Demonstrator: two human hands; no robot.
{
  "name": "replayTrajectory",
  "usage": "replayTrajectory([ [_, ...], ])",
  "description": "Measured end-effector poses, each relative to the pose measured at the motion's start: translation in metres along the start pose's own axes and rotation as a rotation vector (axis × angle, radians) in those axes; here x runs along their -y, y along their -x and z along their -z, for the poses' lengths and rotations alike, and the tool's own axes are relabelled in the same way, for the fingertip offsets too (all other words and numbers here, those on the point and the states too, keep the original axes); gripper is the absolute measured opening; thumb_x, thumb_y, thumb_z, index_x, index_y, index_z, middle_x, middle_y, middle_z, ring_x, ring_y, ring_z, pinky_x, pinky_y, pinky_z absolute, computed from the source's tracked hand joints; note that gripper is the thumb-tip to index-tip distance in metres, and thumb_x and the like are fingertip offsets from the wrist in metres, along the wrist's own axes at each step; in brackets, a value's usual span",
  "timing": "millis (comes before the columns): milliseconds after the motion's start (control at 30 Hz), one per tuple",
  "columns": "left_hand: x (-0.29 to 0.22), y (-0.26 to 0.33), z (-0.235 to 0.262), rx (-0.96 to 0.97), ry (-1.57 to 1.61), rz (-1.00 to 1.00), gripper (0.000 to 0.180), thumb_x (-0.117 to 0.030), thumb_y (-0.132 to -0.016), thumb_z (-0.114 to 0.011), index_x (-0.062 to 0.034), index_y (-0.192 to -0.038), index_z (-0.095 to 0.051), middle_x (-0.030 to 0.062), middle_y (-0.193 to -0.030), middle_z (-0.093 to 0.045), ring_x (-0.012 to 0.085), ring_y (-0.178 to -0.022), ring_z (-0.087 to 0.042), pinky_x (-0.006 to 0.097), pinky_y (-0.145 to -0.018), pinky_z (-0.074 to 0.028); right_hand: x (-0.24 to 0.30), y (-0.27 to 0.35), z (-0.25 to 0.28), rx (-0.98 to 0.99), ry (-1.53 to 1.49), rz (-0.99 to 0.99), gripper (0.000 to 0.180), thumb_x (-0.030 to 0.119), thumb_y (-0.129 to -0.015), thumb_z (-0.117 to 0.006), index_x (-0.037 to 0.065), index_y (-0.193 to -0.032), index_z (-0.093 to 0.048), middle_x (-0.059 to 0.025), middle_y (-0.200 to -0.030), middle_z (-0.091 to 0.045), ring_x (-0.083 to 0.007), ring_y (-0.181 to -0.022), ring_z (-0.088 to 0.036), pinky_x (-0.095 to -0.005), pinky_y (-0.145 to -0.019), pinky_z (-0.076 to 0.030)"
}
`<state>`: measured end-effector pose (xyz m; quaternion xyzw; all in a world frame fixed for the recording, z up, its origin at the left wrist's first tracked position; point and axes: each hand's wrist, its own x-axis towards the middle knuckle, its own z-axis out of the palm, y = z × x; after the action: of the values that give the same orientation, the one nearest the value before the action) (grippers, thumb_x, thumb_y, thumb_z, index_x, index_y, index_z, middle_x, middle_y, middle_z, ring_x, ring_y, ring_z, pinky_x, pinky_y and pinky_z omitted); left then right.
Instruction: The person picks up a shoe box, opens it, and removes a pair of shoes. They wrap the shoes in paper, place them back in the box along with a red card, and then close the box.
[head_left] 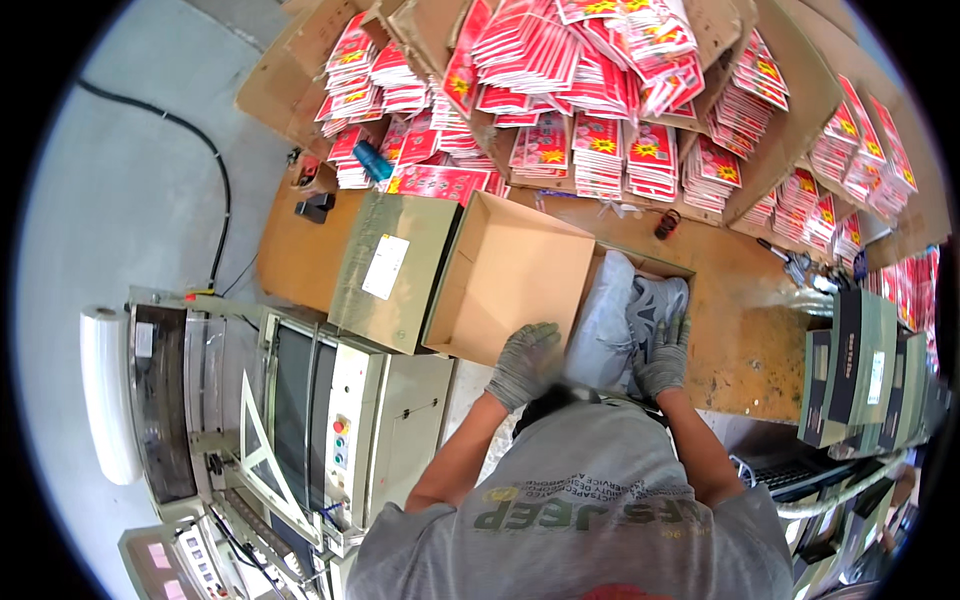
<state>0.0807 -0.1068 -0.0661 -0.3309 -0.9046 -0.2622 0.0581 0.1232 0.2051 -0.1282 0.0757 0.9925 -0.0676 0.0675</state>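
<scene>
A shoebox (690, 275) stands in front of me on the wooden bench. Inside it lies a grey shoe (655, 305) beside a pale, paper-wrapped bundle (600, 320); what the wrapping covers is hidden. My right hand (664, 362), in a grey knit glove, lies along the shoe's right side with its fingers stretched out. Just left of that, the open lid (520, 275) shows its bare brown inside. My gloved left hand (527, 365) is at the lid's near edge, fingers apart and slightly blurred.
A closed green box (385, 270) with a white label sits left of the lid. Cardboard cartons (720, 45) hold red printed packets behind the bench (745, 360). More dark shoeboxes (850, 370) are stacked at right. A machine with buttons (340, 440) stands at left.
</scene>
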Motion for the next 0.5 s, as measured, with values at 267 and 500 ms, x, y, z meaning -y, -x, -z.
replayTrajectory([
  [267,0.017,-0.042,0.026,0.101,0.024,0.046,0.035,-0.027,-0.087,-0.069,-0.0032,-0.113,-0.069,0.0169,-0.126,-0.067,0.0323,-0.118,-0.063,0.043,-0.105,-0.047,-0.004,-0.013,0.0,-0.09,-0.071,0.02,0.083,0.041,-0.082,-0.064,-0.009,-0.146,-0.048,-0.0298,-0.161,-0.032,-0.0457,-0.155,-0.014,-0.0466,-0.127,-0.016],
  [500,-0.017,-0.07,0.035,0.675,-0.078,0.004,0.025,-0.022,-0.084,-0.066,0.0004,-0.094,-0.072,0.0221,-0.093,-0.074,0.0391,-0.091,-0.073,0.047,-0.085,-0.056,-0.005,-0.014,-0.004,-0.114,-0.046,0.004,0.083,0.042,-0.08,-0.064,-0.007,-0.145,-0.05,-0.0267,-0.16,-0.035,-0.0437,-0.155,-0.019,-0.0481,-0.126,-0.021],
])
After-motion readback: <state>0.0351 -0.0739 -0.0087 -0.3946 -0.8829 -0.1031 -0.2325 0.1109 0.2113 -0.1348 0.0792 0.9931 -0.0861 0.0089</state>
